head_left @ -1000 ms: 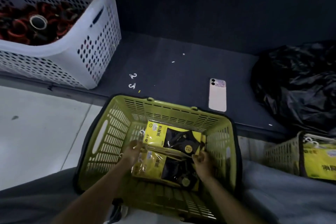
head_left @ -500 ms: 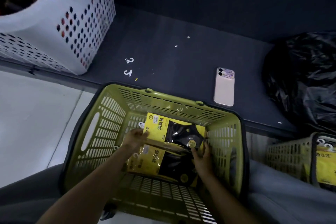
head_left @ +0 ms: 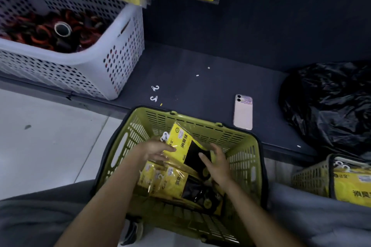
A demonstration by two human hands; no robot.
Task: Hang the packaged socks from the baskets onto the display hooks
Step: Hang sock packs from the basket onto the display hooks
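Raised within the green slotted plastic basket [head_left: 242, 147], the yellow-and-black plastic sock package [head_left: 180, 142] is now pinched between thumb and fingers of the left hand [head_left: 154, 150]. The right hand [head_left: 215, 163] has spread its fingers against the package's black end.

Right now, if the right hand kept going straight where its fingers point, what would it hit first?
The raised sock package, which the left hand grips above the green basket. The right hand points up and left at its black part, apparently nearly touching; depth is unclear.
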